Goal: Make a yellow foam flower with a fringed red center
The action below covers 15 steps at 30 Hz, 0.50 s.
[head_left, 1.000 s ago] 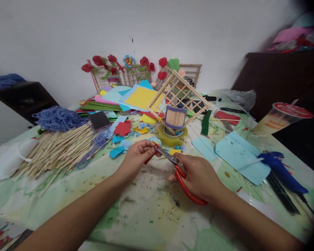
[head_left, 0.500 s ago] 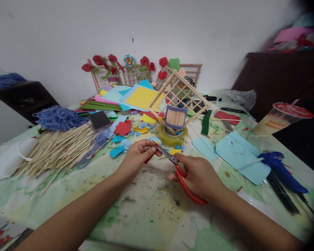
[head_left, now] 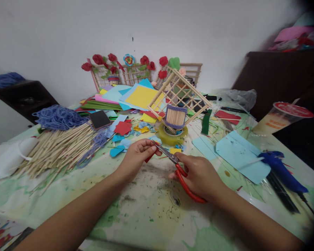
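Near the table's middle, my left hand (head_left: pixel 140 153) pinches a small piece of red paper (head_left: pixel 149 157), mostly hidden by the fingers. My right hand (head_left: pixel 199 174) grips red-handled scissors (head_left: pixel 184 183), whose blades point up and left to the left fingertips. The blade tips meet the paper's upper edge; whether they are cutting through it I cannot tell. Just beyond the hands, a roll of yellowish tape (head_left: pixel 172 137) lies flat. Over it leans a lattice of wooden sticks (head_left: pixel 196 96) with a small stick panel (head_left: pixel 176 118) edged in purple yarn.
Bamboo sticks (head_left: pixel 60 148) and purple yarn (head_left: pixel 59 116) pile up at left, beside a phone (head_left: pixel 99 119). Coloured paper (head_left: pixel 141 97) is stacked at the back. A blue glue gun (head_left: pixel 282 170), light-blue paper (head_left: pixel 242 157) and a lidded plastic cup (head_left: pixel 279 118) stand or lie at right.
The scissors' tips have shifted slightly up and left at the red paper. Both hands otherwise stay almost where they were.
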Available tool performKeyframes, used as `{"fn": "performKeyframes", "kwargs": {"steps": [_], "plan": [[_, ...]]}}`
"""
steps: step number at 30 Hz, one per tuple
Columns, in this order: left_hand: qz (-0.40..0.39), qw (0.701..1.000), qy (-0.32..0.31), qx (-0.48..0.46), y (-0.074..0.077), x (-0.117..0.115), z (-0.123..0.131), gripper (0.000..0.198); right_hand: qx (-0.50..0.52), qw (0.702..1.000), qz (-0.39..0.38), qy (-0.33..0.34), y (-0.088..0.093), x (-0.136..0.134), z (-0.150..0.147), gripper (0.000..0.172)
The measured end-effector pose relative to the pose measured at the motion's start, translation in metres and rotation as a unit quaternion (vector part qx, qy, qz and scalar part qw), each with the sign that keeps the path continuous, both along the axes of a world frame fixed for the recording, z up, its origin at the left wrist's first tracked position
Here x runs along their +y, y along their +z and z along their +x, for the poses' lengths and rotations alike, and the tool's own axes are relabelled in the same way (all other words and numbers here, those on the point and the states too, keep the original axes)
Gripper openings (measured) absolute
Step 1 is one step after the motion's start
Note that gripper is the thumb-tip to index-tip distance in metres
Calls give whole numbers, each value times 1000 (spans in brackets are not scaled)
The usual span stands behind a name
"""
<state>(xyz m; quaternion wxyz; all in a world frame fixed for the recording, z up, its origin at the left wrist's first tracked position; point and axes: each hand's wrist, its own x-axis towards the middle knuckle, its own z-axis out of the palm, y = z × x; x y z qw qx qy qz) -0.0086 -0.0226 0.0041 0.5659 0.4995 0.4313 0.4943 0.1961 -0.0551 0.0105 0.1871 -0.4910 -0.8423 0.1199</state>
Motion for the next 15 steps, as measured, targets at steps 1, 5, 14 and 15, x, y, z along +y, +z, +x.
{"fn": "performKeyframes", "kwargs": {"steps": [1,5,14,15], "plan": [[0,1000,-2,-4,-1,0,0,19,-1,1000,0,-1,0,0,0,38],[4,1000,1,-23,-3,1,-1,18,-3,1000,-8,-6,0,1,0,43],[-4,1000,21,-8,1,1,0,22,-14,1000,-14,-3,-1,2,0,48],[-5,1000,19,-8,1,1,0,22,-14,1000,-14,-4,-1,1,0,48]]}}
